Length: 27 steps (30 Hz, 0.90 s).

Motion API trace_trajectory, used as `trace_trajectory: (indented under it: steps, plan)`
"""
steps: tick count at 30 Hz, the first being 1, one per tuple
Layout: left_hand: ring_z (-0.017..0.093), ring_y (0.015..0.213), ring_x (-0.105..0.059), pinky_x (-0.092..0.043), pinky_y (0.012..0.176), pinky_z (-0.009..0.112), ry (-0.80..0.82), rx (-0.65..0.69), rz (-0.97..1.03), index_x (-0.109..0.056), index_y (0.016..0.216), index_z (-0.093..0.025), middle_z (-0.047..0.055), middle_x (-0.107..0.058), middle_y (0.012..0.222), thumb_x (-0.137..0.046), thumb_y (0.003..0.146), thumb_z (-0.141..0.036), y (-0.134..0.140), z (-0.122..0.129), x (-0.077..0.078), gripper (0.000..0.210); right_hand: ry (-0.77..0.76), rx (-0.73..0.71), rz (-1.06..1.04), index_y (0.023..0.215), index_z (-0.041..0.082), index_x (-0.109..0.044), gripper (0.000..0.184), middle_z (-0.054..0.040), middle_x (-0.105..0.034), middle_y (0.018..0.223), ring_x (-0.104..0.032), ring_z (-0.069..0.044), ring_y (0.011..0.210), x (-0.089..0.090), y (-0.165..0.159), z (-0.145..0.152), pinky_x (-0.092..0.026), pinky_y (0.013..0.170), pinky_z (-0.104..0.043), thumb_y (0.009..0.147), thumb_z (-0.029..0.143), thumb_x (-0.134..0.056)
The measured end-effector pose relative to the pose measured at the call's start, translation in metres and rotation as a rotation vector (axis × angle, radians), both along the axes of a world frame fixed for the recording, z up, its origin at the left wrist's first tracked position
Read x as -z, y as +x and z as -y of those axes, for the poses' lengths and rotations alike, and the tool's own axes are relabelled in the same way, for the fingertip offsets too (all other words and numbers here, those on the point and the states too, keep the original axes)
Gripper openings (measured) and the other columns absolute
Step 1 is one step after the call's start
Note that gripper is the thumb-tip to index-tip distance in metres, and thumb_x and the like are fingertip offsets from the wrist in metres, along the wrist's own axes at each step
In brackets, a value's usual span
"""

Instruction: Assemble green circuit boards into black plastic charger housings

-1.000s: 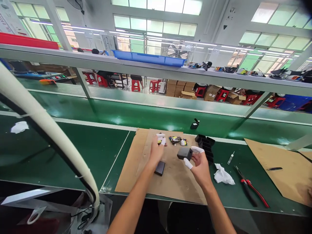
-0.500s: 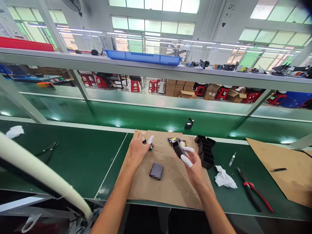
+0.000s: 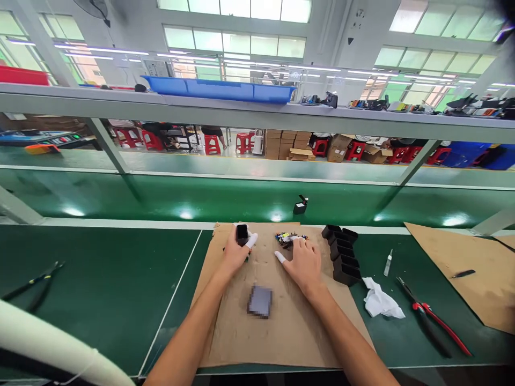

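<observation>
My left hand (image 3: pixel 234 251) is closed around a small black box (image 3: pixel 242 235), its dark opening showing at the top. White finger cots cover some fingertips on both hands. Under the left hand, small electronic parts (image 3: pixel 247 258) peek out. My right hand (image 3: pixel 304 264) reaches over a pile of small circuit boards with coloured parts (image 3: pixel 285 237) at the back of the cardboard sheet (image 3: pixel 281 332). Its thumb is spread from the fingers, and some fingertips are hidden. Between my forearms lies a dark grey, blurred-out flat object (image 3: pixel 259 301).
Black open boxes (image 3: pixel 345 257) stand in a cluster right of the boards. Further right lie crumpled white tissue (image 3: pixel 381 300), a small tube (image 3: pixel 388 264) and red-black pliers (image 3: pixel 430 316). More pliers (image 3: pixel 36 281) lie left. A shelf (image 3: pixel 225 115) with a blue tray (image 3: pixel 221 90) spans above.
The black box has passed from my right hand to my left. My right hand has moved, without it, onto the pile of boards. The view has shifted slightly.
</observation>
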<state>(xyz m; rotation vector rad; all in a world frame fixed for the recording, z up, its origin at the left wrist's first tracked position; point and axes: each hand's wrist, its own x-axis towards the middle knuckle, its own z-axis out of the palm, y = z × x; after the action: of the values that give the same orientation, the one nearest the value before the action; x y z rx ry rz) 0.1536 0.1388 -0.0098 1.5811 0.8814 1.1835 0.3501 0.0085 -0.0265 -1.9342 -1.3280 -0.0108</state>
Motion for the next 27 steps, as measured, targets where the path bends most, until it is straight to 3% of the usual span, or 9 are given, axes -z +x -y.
trace_trajectory:
  steps: [5,9,13,17,21,25,27]
  plan:
    - [0.019,0.085,-0.066,-0.053,0.083,0.033,-0.005,0.000,-0.034,-0.062,0.107,-0.025,0.000,-0.068,0.093,-0.078,0.087,-0.048,0.001,0.004,0.013,0.035,-0.071,0.021,0.090,0.112,0.023,-0.072,0.035,-0.0210,-0.073,0.122,-0.059,-0.045,0.124,0.007,0.003,-0.017,-0.033,0.113,-0.060,0.090,0.049,-0.077]
    - [0.020,0.084,-0.066,-0.052,0.083,0.034,0.055,0.025,-0.097,-0.061,0.105,-0.026,0.001,-0.069,0.094,-0.076,0.089,-0.041,-0.004,0.007,0.006,0.027,-0.080,0.002,0.051,0.116,0.021,-0.073,0.031,-0.0193,-0.075,0.117,-0.062,-0.043,0.119,0.000,0.006,-0.025,-0.035,0.110,-0.058,0.091,0.040,-0.071]
    - [0.022,0.080,-0.061,-0.050,0.082,0.036,0.144,0.117,-0.172,-0.065,0.090,-0.027,0.001,-0.067,0.088,-0.083,0.074,-0.026,-0.008,0.013,-0.004,0.025,-0.065,-0.025,-0.103,0.114,0.023,-0.073,0.036,-0.0122,-0.078,0.103,-0.066,-0.038,0.110,-0.007,0.006,-0.022,-0.037,0.110,-0.057,0.090,0.050,-0.070]
    - [0.026,0.090,-0.066,-0.053,0.089,0.039,0.162,0.279,-0.167,-0.070,0.086,-0.027,0.004,-0.072,0.094,-0.083,0.066,-0.015,-0.004,0.025,-0.010,0.027,-0.126,-0.212,-0.372,0.095,0.024,-0.075,0.047,-0.0026,-0.071,0.072,-0.067,-0.028,0.079,-0.007,0.007,-0.022,-0.053,0.086,-0.044,0.097,0.068,-0.056]
    - [0.026,0.088,-0.071,-0.058,0.083,0.038,0.062,0.366,-0.100,-0.075,0.095,-0.027,0.004,-0.076,0.094,-0.084,0.066,-0.016,0.004,0.034,-0.008,0.033,-0.175,-0.421,-0.629,0.075,0.022,-0.067,0.067,-0.0019,-0.067,0.068,-0.062,-0.021,0.066,-0.005,0.006,-0.022,-0.050,0.062,-0.032,0.095,0.083,-0.048]
    - [0.025,0.086,-0.075,-0.061,0.080,0.037,-0.104,0.363,0.016,-0.074,0.103,-0.025,0.006,-0.078,0.096,-0.092,0.068,-0.026,0.009,0.033,-0.007,0.039,-0.135,-0.511,-0.783,0.073,0.023,-0.061,0.072,-0.0020,-0.063,0.068,-0.058,-0.020,0.064,-0.015,0.007,-0.014,-0.049,0.062,-0.032,0.097,0.088,-0.041]
    - [0.024,0.085,-0.074,-0.061,0.079,0.037,-0.179,0.349,0.078,-0.072,0.104,-0.024,0.006,-0.078,0.096,-0.095,0.067,-0.031,0.009,0.032,-0.010,0.044,-0.109,-0.567,-0.820,0.080,0.023,-0.065,0.066,-0.0022,-0.066,0.074,-0.061,-0.021,0.071,-0.023,0.006,-0.009,-0.052,0.069,-0.034,0.093,0.087,-0.054]
